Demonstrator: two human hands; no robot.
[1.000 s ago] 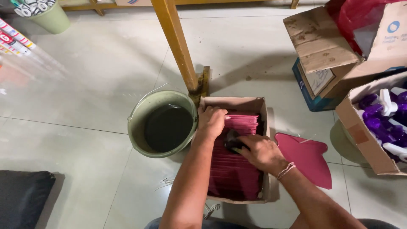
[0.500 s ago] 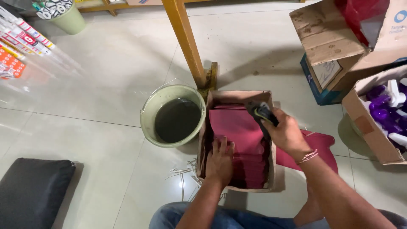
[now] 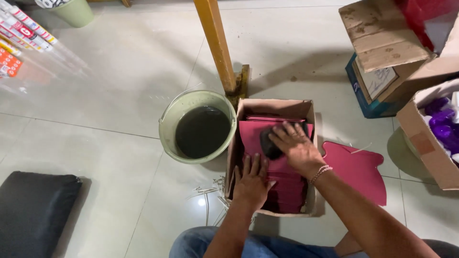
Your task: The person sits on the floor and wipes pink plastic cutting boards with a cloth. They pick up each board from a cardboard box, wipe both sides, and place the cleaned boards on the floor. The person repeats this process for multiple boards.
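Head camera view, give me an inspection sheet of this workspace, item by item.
Surface: pale tiled floor, glossy.
Job's things: open cardboard box of dark red sheets; dark pad on top sheet.
Clutter: green bucket of dark liquid beside box; loose red cut-out; thin strips.
Hands: left hand flat on sheets; right hand pressing pad.
Cables: nothing seen.
Surroundings: yellow post, black cushion, more cartons.

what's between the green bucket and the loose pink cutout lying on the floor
In the head view, the open cardboard box of pink sheets lies between the bucket and the cutout.
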